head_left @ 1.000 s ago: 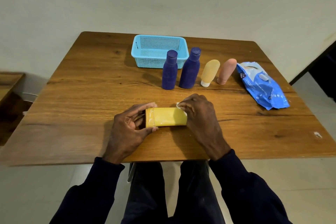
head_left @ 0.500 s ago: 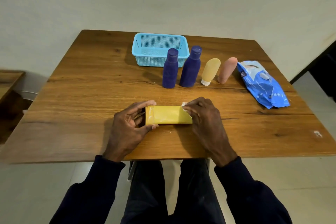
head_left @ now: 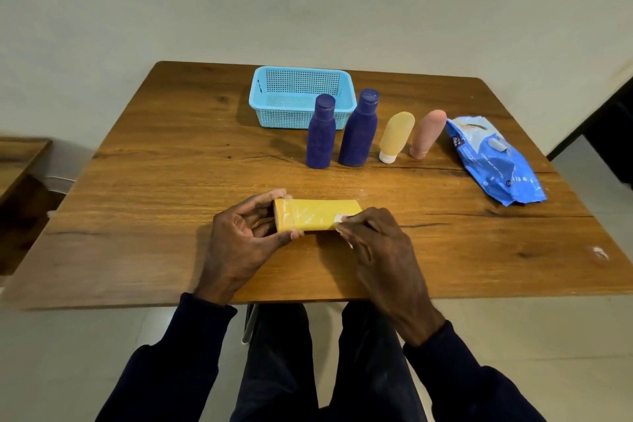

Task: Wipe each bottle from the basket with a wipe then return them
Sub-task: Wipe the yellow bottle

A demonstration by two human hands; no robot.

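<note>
— Where is the yellow bottle (head_left: 318, 214)?

— On its side on the wooden table (head_left: 154, 181), close to the near edge, with its length running left to right. The left hand (head_left: 239, 236) cups its left end, thumb on the near side and fingers curled over the far side, clamped on it.

— And the right hand (head_left: 373, 243)?

— Palm down at the bottle's right end. Its fingers are bunched together and pinch a white wipe (head_left: 340, 217) against the bottle (only a small corner of the wipe shows). Both forearms, in dark sleeves, reach in over the near edge.

— The rest?

— Farther back there is a row. A dark blue bottle (head_left: 320, 134) and, just right of it, a second dark blue bottle (head_left: 359, 130) both stand upright. Right of them, a pale yellow tube (head_left: 395, 135) and a pink tube (head_left: 426, 134) stand on their caps, leaning. The blue basket (head_left: 284, 118) sits behind the dark blue pair; whether it touches them I cannot tell. A blue wipes pack (head_left: 496, 161) lies at the right.
</note>
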